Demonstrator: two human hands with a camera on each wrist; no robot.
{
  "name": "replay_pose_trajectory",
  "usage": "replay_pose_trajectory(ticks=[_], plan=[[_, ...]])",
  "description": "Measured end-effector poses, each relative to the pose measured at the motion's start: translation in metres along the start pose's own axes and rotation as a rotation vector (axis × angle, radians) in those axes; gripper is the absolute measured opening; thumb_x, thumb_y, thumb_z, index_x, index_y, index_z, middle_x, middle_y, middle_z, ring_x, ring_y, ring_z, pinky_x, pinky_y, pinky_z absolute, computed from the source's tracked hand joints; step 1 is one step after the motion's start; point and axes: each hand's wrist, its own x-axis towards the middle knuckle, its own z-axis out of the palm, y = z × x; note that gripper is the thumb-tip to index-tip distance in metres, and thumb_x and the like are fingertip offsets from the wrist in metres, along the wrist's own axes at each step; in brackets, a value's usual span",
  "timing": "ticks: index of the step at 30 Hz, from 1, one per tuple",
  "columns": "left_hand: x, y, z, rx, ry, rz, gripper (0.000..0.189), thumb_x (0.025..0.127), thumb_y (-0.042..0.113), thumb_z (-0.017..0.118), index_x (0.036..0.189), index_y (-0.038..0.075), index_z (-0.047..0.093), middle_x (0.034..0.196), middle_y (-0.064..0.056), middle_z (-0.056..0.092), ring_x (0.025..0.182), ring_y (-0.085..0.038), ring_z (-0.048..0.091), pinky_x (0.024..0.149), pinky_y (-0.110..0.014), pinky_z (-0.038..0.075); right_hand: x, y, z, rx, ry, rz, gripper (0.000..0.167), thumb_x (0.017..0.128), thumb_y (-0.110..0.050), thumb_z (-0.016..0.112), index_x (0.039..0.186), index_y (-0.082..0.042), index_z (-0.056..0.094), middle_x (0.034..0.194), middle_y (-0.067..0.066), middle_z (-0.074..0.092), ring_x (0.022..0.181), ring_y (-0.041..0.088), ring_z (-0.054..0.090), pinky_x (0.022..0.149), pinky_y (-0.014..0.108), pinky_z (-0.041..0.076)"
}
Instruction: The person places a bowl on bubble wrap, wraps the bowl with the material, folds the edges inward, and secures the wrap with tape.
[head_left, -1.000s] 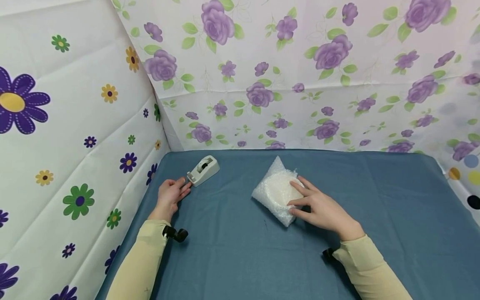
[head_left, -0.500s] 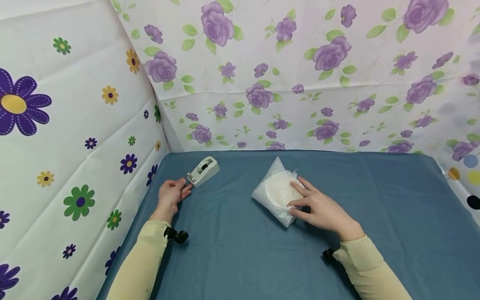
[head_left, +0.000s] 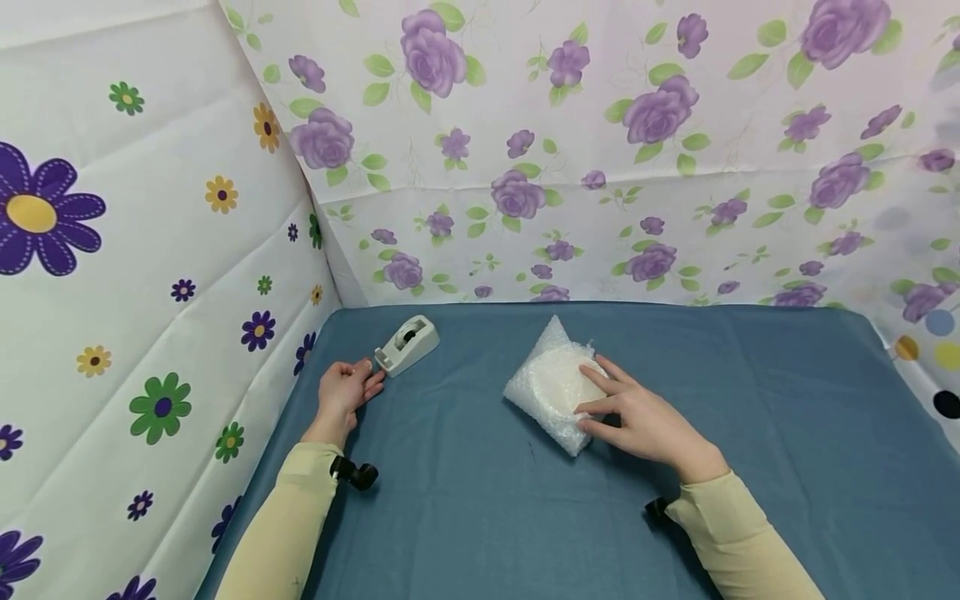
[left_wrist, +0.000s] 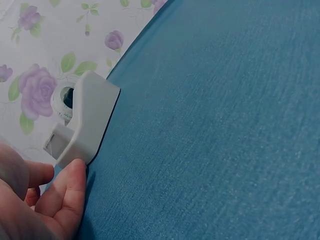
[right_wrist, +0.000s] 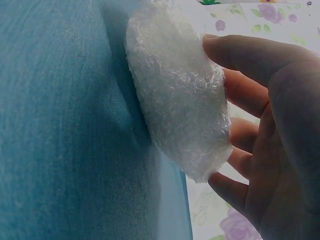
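Note:
A white tape dispenser (head_left: 407, 345) with a roll of tape (left_wrist: 63, 102) in it stands at the table's back left. Right at its cutter end is my left hand (head_left: 347, 392), the thumb and index finger close together and another fingertip by the dispenser's lower front edge. I cannot tell whether the thumb and index finger pinch a tape end. A bubble-wrap package (head_left: 543, 379) lies right of the table's middle, with a round, whitish thing showing through it. My right hand (head_left: 637, 414) rests spread fingers on the package's right side; its palm is off the wrap.
A blue cloth (head_left: 465, 517) covers the table. A purple rose-print curtain (head_left: 480, 150) hangs behind it, and a daisy-print curtain (head_left: 195, 333) runs along the left edge, close to my left arm. Each sleeve has a black wrist camera (head_left: 356, 473) strapped on.
The head view has tilted up very slightly, so everything sits a little lower in it. Both hands, the dispenser and the package hold their places.

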Motion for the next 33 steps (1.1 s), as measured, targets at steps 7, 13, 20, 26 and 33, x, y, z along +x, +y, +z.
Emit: replay_pose_trajectory(ticks=[7,13,20,26,33], plan=[[0.001,-0.002,0.000,-0.008,0.004,0.006,0.020,0.114,0.013,0.055,0.100,0.007,0.042,0.162,-0.022,0.046,0.088,-0.005,0.077,0.080,-0.026,0.063,0.000,-0.001,-0.001,0.008,0.000,0.002,0.036,0.104,-0.049,0.070,0.126,-0.023,0.082,0.172,0.007,0.037,0.163,0.036,0.017,0.110,0.057,0.048],[0.001,-0.003,0.001,-0.015,0.017,0.023,0.019,0.114,0.012,0.054,0.100,0.007,0.042,0.161,-0.021,0.047,0.088,-0.005,0.077,0.078,-0.026,0.064,0.001,-0.001,0.000,0.007,-0.007,0.005,0.036,0.104,-0.049,0.070,0.127,-0.023,0.081,0.172,0.007,0.035,0.163,0.037,0.016,0.113,0.059,0.046],[0.002,-0.009,-0.002,-0.037,0.047,0.059,0.023,0.116,0.010,0.045,0.095,0.007,0.037,0.167,-0.015,0.043,0.071,-0.013,0.077,0.074,-0.029,0.065,0.001,-0.001,0.000,0.006,-0.015,0.006,0.036,0.104,-0.048,0.071,0.127,-0.023,0.082,0.172,0.007,0.035,0.163,0.036,0.015,0.110,0.057,0.048],[0.001,-0.010,-0.006,-0.048,-0.012,0.050,0.026,0.115,0.023,0.053,0.098,0.008,0.040,0.160,-0.019,0.045,0.077,-0.013,0.079,0.081,-0.031,0.064,0.000,0.000,-0.001,0.013,-0.013,0.004,0.035,0.104,-0.048,0.070,0.126,-0.023,0.082,0.172,0.007,0.035,0.163,0.037,0.016,0.108,0.055,0.050],[-0.004,-0.006,-0.014,-0.032,-0.054,0.036,0.031,0.114,0.038,0.054,0.107,0.008,0.045,0.147,-0.013,0.049,0.085,-0.014,0.079,0.084,-0.036,0.065,0.000,0.001,0.000,0.017,-0.010,0.001,0.037,0.105,-0.050,0.069,0.127,-0.023,0.082,0.172,0.006,0.035,0.164,0.036,0.015,0.110,0.057,0.048]])
